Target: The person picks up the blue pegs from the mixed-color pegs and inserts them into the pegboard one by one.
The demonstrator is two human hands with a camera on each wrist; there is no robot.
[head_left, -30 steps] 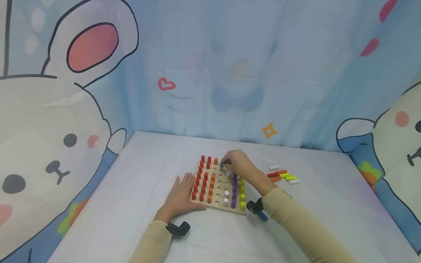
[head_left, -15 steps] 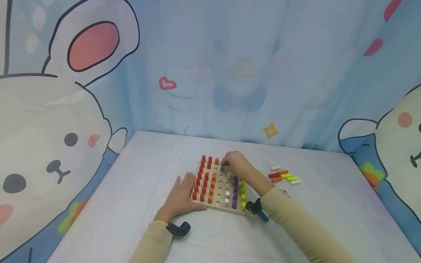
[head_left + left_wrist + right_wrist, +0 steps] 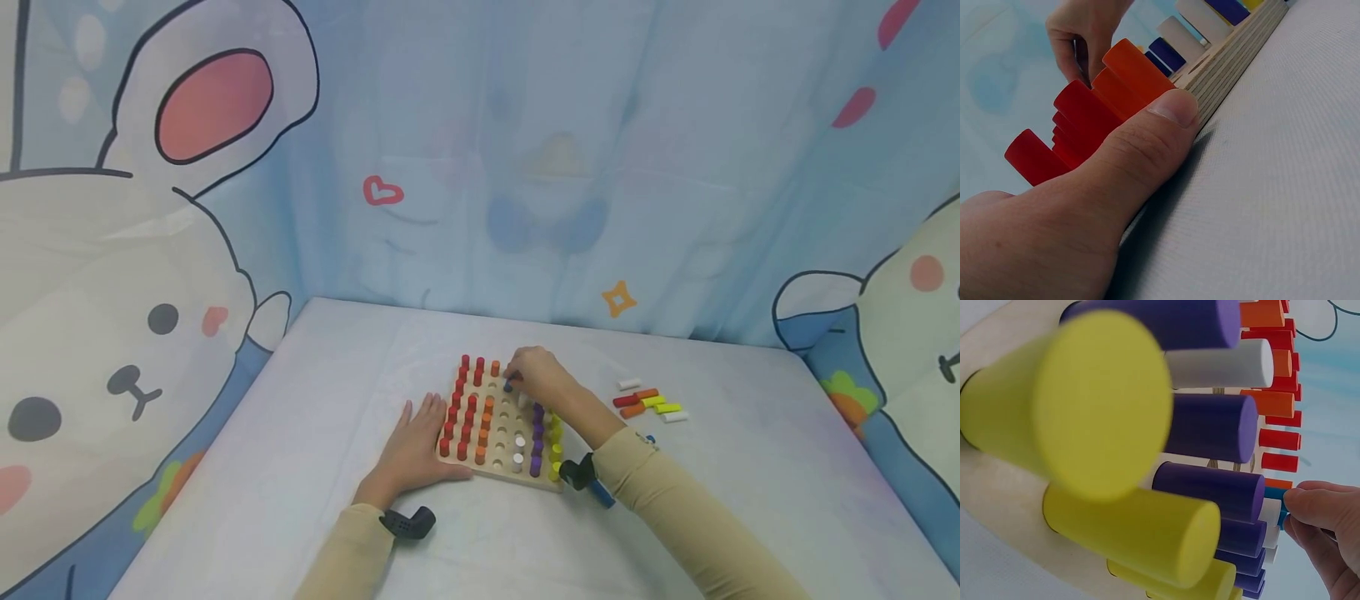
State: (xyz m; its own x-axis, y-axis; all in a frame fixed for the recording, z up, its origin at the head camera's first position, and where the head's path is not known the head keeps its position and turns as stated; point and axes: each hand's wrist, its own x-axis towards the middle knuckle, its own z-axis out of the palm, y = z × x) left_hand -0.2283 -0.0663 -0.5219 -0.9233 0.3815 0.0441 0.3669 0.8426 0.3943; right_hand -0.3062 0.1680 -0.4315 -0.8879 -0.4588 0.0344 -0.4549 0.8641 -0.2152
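Note:
A wooden pegboard (image 3: 525, 478) lies on the white table, with rows of upright red (image 3: 462, 451), orange (image 3: 480, 455), white (image 3: 518, 461), purple (image 3: 536, 466) and yellow pegs (image 3: 556, 452). Between thumb and fingertips my right hand (image 3: 542, 375) pinches a blue peg (image 3: 508, 386), standing low over the back part of the board. In the right wrist view, that blue peg (image 3: 1274, 492) sits beyond the purple pegs. My left hand (image 3: 408, 450) rests along the board's left side, fingers extended. Its thumb (image 3: 1147, 140) lies against the board's front edge.
To the right of the board lie several loose pegs, among them a white peg (image 3: 629, 384), a red peg (image 3: 626, 401), an orange peg (image 3: 632, 411) and a yellow peg (image 3: 667, 408). A blue peg (image 3: 602, 493) lies by the right wrist camera (image 3: 577, 473). A printed curtain hangs behind.
My right hand has come down slightly with the blue peg, which now stands lower at the board. The left hand stays in place.

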